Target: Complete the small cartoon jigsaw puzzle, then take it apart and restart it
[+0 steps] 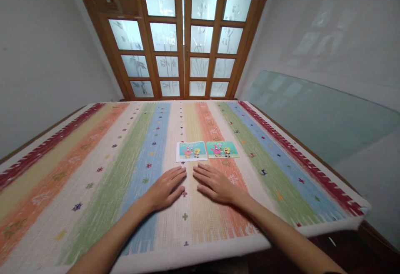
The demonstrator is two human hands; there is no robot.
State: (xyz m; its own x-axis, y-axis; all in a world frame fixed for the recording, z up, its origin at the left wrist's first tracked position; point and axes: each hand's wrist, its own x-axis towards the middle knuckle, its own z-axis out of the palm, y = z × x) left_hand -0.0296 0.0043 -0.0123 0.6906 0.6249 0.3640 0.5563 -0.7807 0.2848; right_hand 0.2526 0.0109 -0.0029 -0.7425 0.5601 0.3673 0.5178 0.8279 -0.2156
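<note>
Resting flat with fingers spread and holding nothing, the left hand [165,190] and right hand [215,184] lie on the striped surface [93,174] just short of two cartoon cards [206,150].

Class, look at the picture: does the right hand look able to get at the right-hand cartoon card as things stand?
Probably yes. The right hand lies flat on the striped cloth, just short of the right-hand card, with nothing between them.

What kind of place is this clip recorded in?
Probably a room in a home. A table under a striped woven cloth stands before wooden doors with frosted glass panes, between plain white walls. Both hands, left hand and right hand, lie flat near two cartoon picture cards.
</note>
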